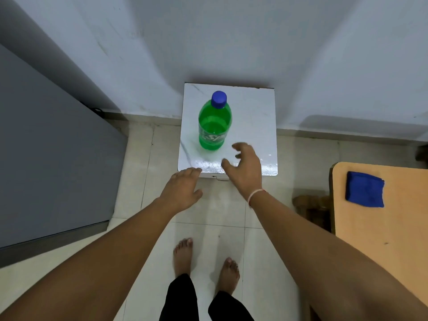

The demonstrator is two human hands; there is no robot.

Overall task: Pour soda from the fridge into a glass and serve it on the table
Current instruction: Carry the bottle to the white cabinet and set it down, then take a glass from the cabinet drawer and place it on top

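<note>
Green plastic soda bottle (pixel 215 122), blue cap, upright on white square marble-topped stand (pixel 252 107). Right hand (pixel 246 168), fingers spread, empty, at bottle's 4 o'clock. Left hand (pixel 181 191), fingers loose, empty, at 7 o'clock.

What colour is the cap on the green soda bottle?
Blue. The cap tops the green soda bottle, clearest in the head view.

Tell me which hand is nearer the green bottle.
Right. The right hand hovers open just beside the green bottle, near its base; the left hand is lower, by the small table's front edge.
</note>
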